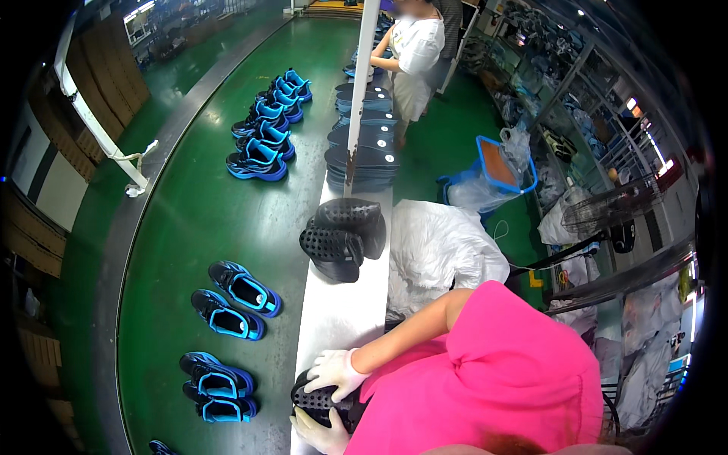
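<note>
Both my gloved hands are on a black shoe-shaped piece (315, 397) dotted with holes, at the near end of the white ledge (334, 317). My right hand (334, 375) grips it from above, fingers curled over its top. From the near side my left hand (322, 432) holds its edge, the fingers partly hidden. Part of the piece is covered by my hands and pink sleeve. Farther along the ledge sit similar black perforated pieces (334, 254), leaning together. Beyond them are stacks of dark insoles (362, 158) with white round spots.
Left of the ledge, a green conveyor belt (174, 243) carries blue-and-black sneakers (227, 315) in groups. A white post (359, 98) rises beside the insoles. White sacking (447, 243) and a blue bin (493, 174) stand to the right. Another person (417, 53) works farther up.
</note>
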Demonstrator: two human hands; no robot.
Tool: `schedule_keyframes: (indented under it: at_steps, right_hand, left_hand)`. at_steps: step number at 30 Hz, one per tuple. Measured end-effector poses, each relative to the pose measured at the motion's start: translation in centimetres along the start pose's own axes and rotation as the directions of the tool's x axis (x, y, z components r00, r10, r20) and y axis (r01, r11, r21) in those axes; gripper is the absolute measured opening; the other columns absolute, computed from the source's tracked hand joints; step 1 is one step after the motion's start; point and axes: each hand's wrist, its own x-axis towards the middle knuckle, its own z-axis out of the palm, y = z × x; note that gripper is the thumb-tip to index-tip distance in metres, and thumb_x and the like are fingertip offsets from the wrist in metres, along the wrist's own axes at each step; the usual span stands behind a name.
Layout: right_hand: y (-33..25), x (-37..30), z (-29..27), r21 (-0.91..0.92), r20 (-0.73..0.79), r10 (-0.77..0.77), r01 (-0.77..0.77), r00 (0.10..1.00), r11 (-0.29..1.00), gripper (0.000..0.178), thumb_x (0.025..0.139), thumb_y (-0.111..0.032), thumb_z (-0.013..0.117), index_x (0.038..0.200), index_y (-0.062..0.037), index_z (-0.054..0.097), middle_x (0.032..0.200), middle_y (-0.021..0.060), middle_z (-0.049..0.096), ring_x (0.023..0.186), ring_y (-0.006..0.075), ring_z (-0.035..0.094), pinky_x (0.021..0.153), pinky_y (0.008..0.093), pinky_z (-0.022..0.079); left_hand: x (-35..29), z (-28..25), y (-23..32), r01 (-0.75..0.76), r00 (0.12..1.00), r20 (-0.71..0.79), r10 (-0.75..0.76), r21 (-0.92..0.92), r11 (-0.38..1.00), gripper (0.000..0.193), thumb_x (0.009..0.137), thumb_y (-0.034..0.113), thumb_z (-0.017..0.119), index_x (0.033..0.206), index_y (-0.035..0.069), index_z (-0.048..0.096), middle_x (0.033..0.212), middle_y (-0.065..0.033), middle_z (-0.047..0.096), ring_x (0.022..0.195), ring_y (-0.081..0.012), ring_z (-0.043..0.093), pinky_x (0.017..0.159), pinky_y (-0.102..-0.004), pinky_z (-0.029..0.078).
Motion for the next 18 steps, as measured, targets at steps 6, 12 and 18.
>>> schedule_keyframes:
  at_steps: [6, 12, 18]
  right_hand:
    - [-1.6, -0.3, 0.8, 0.091, -0.043, 0.157, -0.153, 0.987, 0.984, 0.059, 0.068, -0.031, 0.066, 0.122, -0.0108, 0.055, 0.12, 0.0182, 0.054, 0.11, 0.0362, 0.052, 0.091, 0.0459, 0.043]
    - [-3.1, 3.1, 2.6, -0.116, -0.046, -0.134, 0.128, 0.99, 0.985, 0.045, 0.063, -0.034, 0.068, 0.102, -0.0122, 0.066, 0.125, 0.0136, 0.051, 0.114, 0.0336, 0.047, 0.093, 0.0437, 0.04]
    - [-4.0, 4.4, 2.5, -0.217, 0.246, 0.022, 0.033, 0.969, 0.976, 0.03, 0.068, -0.029, 0.066, 0.095, -0.0178, 0.072, 0.128, 0.008, 0.049, 0.116, 0.0298, 0.043, 0.088, 0.0403, 0.042]
  left_hand:
    - [-1.0, 4.1, -4.7, -0.1, 0.968, -0.24, 0.075, -0.096, 0.99, 0.079, 0.076, 0.046, 0.07, 0.135, 0.0, 0.042, 0.133, -0.0349, 0.041, 0.124, -0.0471, 0.041, 0.104, -0.0518, 0.034]
    - [-2.5, 11.0, -11.1, -0.315, 0.884, -0.344, 0.318, 0.065, 0.947, 0.065, 0.076, 0.042, 0.072, 0.123, 0.0, 0.057, 0.126, -0.0287, 0.051, 0.122, -0.0482, 0.045, 0.102, -0.0547, 0.037]
    - [-3.0, 9.4, -10.3, -0.244, 0.964, -0.157, 0.214, -0.207, 0.947, 0.069, 0.079, 0.042, 0.071, 0.129, 0.0, 0.05, 0.129, -0.0307, 0.048, 0.122, -0.0485, 0.044, 0.101, -0.0563, 0.038]
